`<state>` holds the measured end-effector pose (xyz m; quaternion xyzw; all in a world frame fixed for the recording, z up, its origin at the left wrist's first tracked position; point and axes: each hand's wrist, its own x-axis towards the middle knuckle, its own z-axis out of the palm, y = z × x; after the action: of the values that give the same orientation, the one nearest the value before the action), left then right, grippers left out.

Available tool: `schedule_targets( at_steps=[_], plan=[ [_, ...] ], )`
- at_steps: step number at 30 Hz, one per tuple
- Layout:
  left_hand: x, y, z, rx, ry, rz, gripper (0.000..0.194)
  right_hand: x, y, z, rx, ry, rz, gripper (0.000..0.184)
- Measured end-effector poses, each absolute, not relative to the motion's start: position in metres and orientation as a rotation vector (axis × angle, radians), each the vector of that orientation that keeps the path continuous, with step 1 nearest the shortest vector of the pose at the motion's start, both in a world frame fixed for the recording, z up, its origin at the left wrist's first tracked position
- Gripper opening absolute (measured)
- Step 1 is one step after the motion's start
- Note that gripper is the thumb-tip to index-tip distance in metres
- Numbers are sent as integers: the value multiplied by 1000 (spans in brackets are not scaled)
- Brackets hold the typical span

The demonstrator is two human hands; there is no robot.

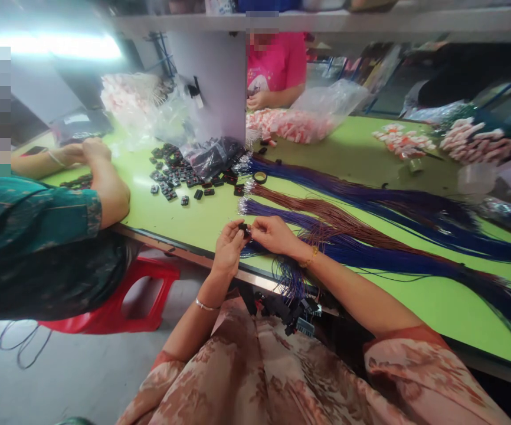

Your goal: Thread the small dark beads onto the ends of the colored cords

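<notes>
My left hand (229,248) pinches a small black plastic connector (243,228) above the front edge of the green table. Close against it, my right hand (275,235) has its thumb and fingertips pressed together at the connector's right side; what they grip, probably a thin wire end, is too small to make out. Bundles of wires lie just beyond and to the right: a purple bundle (277,213), a brown bundle (308,206) and a dark blue bundle (317,180), their silvery terminal ends facing left. Several loose black connectors (171,174) are scattered ahead on the left.
A roll of black tape (259,177) lies among the wires. Wired connectors (293,313) hang at my lap below the table edge. A co-worker in a teal sleeve (38,206) sits left beside a red stool (149,295); another in pink (286,65) is across. A white panel (215,82) stands between.
</notes>
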<state>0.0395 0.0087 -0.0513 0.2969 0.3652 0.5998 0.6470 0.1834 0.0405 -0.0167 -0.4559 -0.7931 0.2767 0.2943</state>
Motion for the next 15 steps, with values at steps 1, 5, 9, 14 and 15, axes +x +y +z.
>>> schedule_targets(
  at_steps=[1, 5, 9, 14, 15],
  plan=[
    [40, 8, -51, 691, 852, 1363, 32, 183, 40, -17, -1208, -2130, 726, 19],
    [43, 6, -50, 705, 929, 1351, 31, 185, 39, -16, -1158, -2253, 594, 16],
    [44, 6, -50, 649, 944, 1364, 31, 186, 37, -14, -1107, -2321, 525, 13],
    [49, 6, -50, 697, 993, 1376, 31, 186, 35, -17, -1175, -2312, 523, 13],
    [51, 6, -49, 698, 987, 1378, 31, 188, 39, -16, -1172, -2307, 559, 14]
  ],
)
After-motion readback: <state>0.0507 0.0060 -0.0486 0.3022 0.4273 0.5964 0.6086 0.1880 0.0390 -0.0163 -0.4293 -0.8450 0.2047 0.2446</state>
